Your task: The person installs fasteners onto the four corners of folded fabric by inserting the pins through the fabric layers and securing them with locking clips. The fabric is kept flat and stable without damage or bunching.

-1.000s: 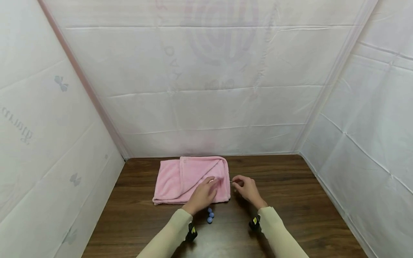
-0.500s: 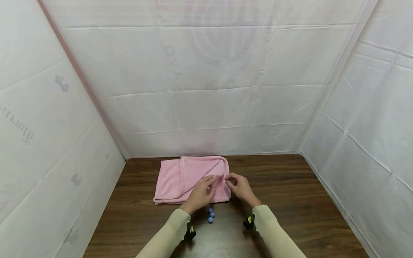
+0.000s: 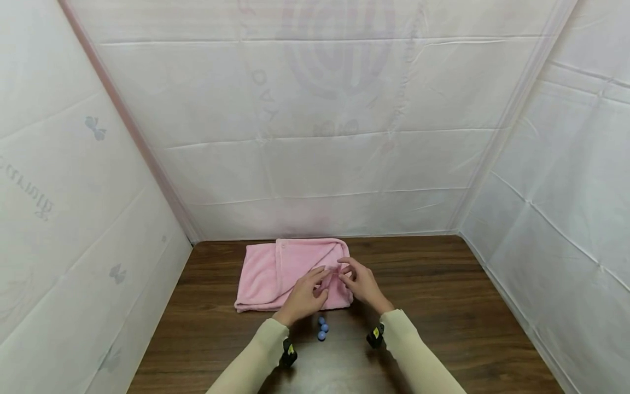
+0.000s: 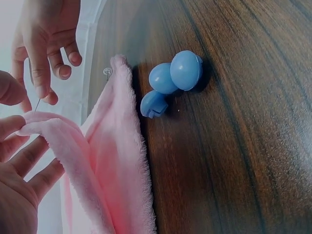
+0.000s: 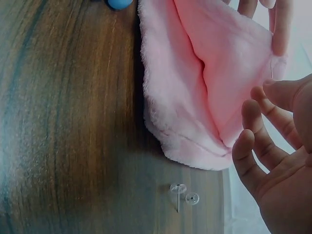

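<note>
A folded pink fleece cloth (image 3: 261,276) lies at the back of the table. My left hand (image 3: 302,298) pinches a raised edge of this cloth (image 4: 73,151). Opposite it, my right hand (image 3: 363,282) holds a thin metal pin (image 4: 36,105) between thumb and finger, its tip at the cloth edge. The right wrist view shows the pin (image 5: 271,69) between the two hands; whether it pierces the fabric cannot be told. Three blue dome-shaped plastic caps (image 4: 186,70) sit together in front of the cloth, near my left wrist.
Beyond the cloth's corner, a loose pin with a clear round head (image 5: 178,190) rests by another clear disc (image 5: 192,198). The dark wooden table (image 3: 443,306) meets a white sheet wall (image 3: 315,164) at the back and on both sides.
My right hand has moved left from beside the cloth to its raised edge, bringing the pin close to my left hand. My left hand has stayed nearly still.
</note>
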Tool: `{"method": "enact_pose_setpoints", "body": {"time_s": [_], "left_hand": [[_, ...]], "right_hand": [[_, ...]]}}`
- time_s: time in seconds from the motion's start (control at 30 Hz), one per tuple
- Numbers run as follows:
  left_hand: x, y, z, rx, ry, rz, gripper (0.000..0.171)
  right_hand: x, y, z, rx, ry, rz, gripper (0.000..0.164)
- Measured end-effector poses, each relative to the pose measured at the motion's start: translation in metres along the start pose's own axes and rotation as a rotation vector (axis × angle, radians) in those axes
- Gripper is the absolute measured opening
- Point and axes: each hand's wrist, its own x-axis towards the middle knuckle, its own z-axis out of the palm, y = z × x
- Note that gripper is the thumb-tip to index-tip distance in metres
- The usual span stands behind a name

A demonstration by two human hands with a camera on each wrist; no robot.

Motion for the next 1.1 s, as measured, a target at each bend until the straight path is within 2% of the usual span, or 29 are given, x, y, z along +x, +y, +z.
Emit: {"method": "enact_pose_setpoints", "body": {"time_s": [0.37,0.6,0.83,1.1], "left_hand": [[-0.001,0.001,-0.002,-0.032,-0.013,-0.018,0.051],[-0.001,0.0,-0.003,-0.029,-0.02,-0.03,0.052],[-0.001,0.001,-0.002,-0.024,-0.019,-0.017,0.052],[0.0,0.002,-0.003,-0.022,-0.023,-0.021,0.053]], "right_hand": [[0.003,-0.003,0.006,-0.017,0.002,-0.03,0.036],[0.004,-0.006,0.008,-0.023,-0.019,0.035,0.036],[0.004,-0.005,0.01,-0.025,-0.005,-0.016,0.034],[0.004,-0.006,0.012,-0.024,0.018,-0.027,0.033]]}}
